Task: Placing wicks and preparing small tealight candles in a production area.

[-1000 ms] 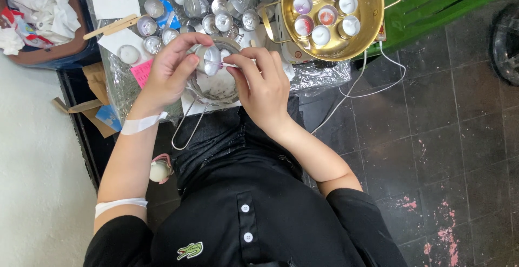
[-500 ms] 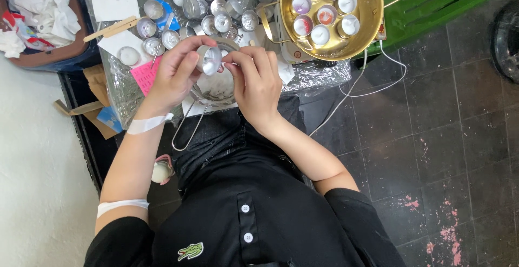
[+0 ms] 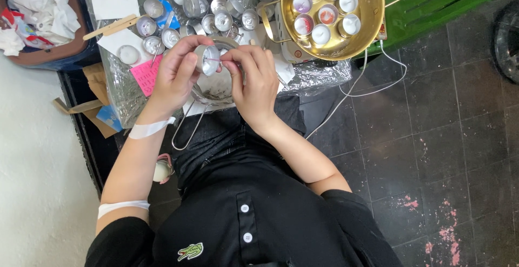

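— Where is the small metal cup [image 3: 207, 60]?

— The left hand [image 3: 178, 72] grips it by the rim, above the strainer [image 3: 216, 86]. The right hand [image 3: 253, 80] pinches a thin wick [image 3: 214, 60] at the cup's mouth.

— How will it handle?

— Light, thin, easily dented, I think — better to hold the side wall softly.

— Any change?

— The cup tilted a little; hands stay closed.

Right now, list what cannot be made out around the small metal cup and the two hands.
- Head view: the inside of the small metal cup is tilted and too small to read.
- The thin tool pinched by the right hand is too fine to identify.
- The strainer bowl is mostly hidden by the left hand and the right hand.
- The gold pan and the empty cups are cut off by the top edge.
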